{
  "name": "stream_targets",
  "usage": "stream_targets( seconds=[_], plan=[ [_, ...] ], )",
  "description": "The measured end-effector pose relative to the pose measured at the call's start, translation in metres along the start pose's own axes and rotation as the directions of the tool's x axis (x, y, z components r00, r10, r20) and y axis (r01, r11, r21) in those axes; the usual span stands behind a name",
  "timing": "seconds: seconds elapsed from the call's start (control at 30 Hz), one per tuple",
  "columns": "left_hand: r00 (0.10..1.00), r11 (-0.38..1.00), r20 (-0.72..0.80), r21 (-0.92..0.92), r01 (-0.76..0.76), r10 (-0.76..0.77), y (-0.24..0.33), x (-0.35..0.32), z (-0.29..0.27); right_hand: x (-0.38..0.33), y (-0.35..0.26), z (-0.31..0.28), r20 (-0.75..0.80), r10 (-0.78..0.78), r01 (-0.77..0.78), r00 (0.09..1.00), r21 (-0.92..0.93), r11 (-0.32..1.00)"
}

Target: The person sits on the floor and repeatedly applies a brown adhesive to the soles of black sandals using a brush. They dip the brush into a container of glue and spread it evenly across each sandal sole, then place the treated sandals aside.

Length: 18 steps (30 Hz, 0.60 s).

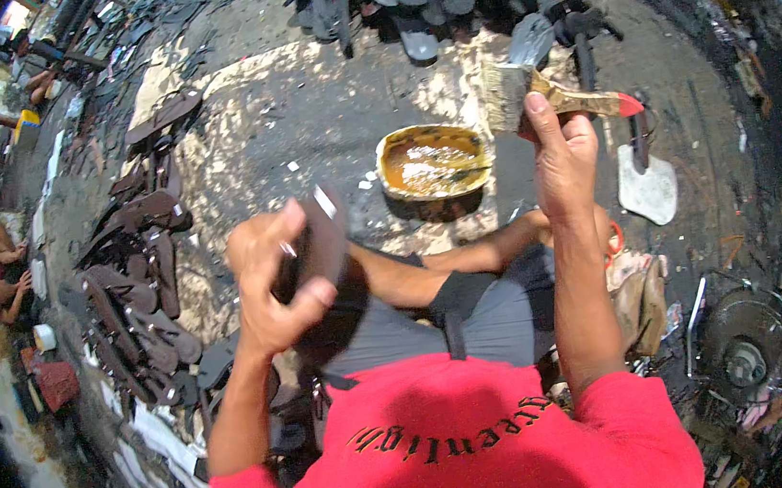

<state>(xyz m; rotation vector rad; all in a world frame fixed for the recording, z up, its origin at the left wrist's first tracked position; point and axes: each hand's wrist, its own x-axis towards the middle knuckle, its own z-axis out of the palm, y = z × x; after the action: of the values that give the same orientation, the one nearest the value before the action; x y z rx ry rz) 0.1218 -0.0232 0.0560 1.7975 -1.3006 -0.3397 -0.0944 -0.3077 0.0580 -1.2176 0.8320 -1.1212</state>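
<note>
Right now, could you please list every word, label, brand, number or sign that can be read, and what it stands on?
Red shirt: curved dark lettering on the front, readable but not copied here.
Dark sandal in the left hand: pale mark, too blurred to read.
Sandals on the left: white marks, too small to read.
I can make out no other text.
</note>
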Motion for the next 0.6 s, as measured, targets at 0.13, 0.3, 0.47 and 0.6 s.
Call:
stream_targets(
  seconds=[0.13,0.3,0.47,0.6],
  plan=[
    [0.787,0.089,0.098,-0.978,0.191,-0.609,0.010,0.016,0.033,-0.055,-0.011,0.075,0.336,0.062,-0.087,0.940,0.060,0.994],
    [0.894,-0.159,0.096,-0.987,0.028,-0.438,0.031,0.008,0.078,-0.075,0.026,0.100,0.465,-0.241,0.379,0.852,-0.229,0.897],
    [0.899,-0.272,0.068,-0.961,-0.058,-0.433,0.025,0.012,0.077,-0.075,0.014,0.094,0.618,-0.359,0.565,0.699,-0.170,0.807],
    [0.951,-0.302,0.061,-0.953,-0.036,-0.304,0.018,0.017,0.077,-0.061,-0.014,0.096,0.556,-0.150,0.187,0.817,-0.010,0.982]
  ],
)
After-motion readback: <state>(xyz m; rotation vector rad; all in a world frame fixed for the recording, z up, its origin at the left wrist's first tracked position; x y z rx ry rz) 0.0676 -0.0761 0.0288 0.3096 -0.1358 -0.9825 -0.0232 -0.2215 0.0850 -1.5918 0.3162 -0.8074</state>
